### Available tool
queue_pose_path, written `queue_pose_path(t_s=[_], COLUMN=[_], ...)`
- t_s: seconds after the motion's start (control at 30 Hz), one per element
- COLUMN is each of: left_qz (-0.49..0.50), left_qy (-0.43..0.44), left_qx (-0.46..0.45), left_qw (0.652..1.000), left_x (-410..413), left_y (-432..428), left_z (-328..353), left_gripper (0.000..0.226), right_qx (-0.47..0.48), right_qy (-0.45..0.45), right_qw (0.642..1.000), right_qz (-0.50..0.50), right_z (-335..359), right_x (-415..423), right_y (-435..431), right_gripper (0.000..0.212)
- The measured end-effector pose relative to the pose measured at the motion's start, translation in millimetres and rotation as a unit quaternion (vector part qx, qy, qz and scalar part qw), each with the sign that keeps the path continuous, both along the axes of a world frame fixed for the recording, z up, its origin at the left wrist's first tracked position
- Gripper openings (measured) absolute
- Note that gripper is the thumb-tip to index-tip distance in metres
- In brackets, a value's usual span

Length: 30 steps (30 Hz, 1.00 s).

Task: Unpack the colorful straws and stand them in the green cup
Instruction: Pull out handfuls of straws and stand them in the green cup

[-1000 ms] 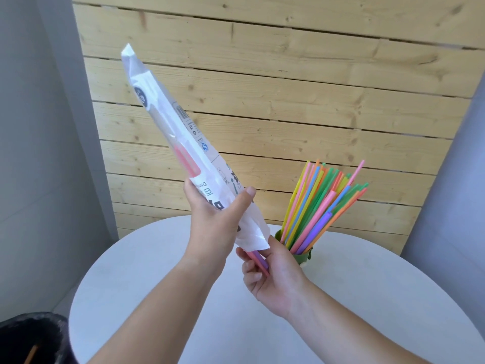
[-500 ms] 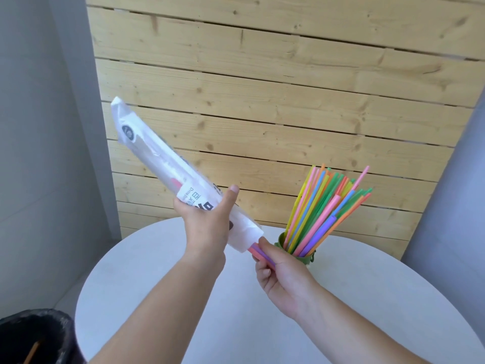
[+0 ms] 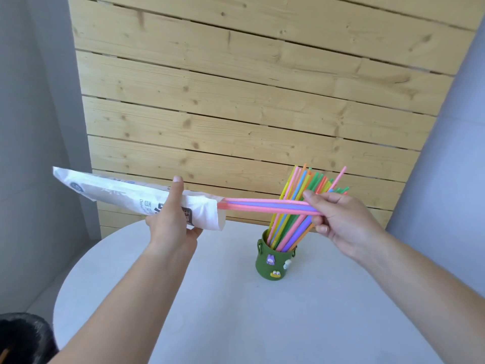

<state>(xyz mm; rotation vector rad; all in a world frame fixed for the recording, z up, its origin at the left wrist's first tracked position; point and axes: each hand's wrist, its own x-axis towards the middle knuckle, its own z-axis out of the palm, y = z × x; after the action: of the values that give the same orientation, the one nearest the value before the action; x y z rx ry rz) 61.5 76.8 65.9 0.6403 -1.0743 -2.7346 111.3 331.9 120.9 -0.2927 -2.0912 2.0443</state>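
My left hand (image 3: 173,222) grips a white plastic straw bag (image 3: 126,197), held almost level with its open mouth pointing right. My right hand (image 3: 338,216) pinches the ends of a few pink and purple straws (image 3: 262,205), most of their length drawn out of the bag, with their far ends still at its mouth. Below them a green cup (image 3: 275,261) with small cartoon charms stands on the table. Several colorful straws (image 3: 301,206) lean in the cup, fanned up and to the right.
The cup rests on a round white table (image 3: 236,311). A wooden plank wall (image 3: 249,101) stands behind it, with grey walls at both sides. A black bin (image 3: 23,337) sits at the lower left, beside the table's edge.
The bag has swung down from steeply tilted to nearly level. My right hand moved right, drawing the pink and purple straws out of the bag's mouth.
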Motion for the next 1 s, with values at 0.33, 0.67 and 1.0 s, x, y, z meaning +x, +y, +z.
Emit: queue_pose_path(t_s=[0.33,0.67,1.0], left_qz=[-0.001,-0.038,-0.045], left_qy=[-0.006,-0.002,0.005], left_qx=[-0.012,-0.028,-0.042], left_qw=[1.0,0.999,0.998], left_x=[1,5,4], left_y=[-3,15,17], left_z=[-5,-13,-17], left_gripper=[0.091,0.086,0.095], right_qx=[0.265,0.441,0.537], right_qy=[0.027,0.02,0.013], right_qw=[0.964,0.897,0.844], right_qz=[-0.025,0.002,0.017], right_z=[59,91,88], right_x=[-7,-25,-38], right_y=[57,60,37], right_gripper=[0.029,0.031,0.03])
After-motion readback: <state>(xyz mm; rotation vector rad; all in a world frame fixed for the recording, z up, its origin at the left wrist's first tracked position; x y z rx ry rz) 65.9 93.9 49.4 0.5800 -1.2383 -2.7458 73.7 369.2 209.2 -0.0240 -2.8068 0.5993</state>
